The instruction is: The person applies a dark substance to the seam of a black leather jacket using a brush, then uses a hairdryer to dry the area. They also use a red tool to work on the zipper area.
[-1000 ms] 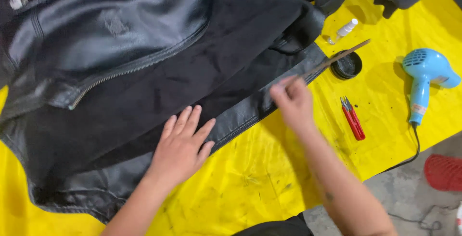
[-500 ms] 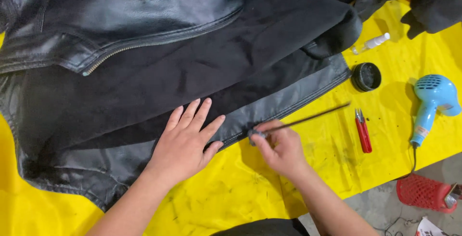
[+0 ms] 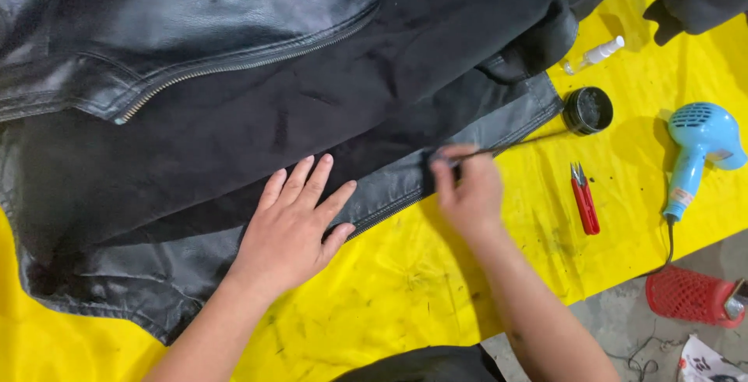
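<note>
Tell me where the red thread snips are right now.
The red thread snips lie on the yellow table cover, right of the right hand, below the round black tin and left of the blue hairdryer.

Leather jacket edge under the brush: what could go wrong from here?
1. The open black tin sits close to the jacket hem; a sweep of the right hand could knock it and smear the yellow sheet.
2. The left hand pins only one stretch of the leather jacket, so the hem near the thin brush may shift.
3. The red snips lie by the right forearm.

Bright even light, soft shadows (slight motion blur)
</note>
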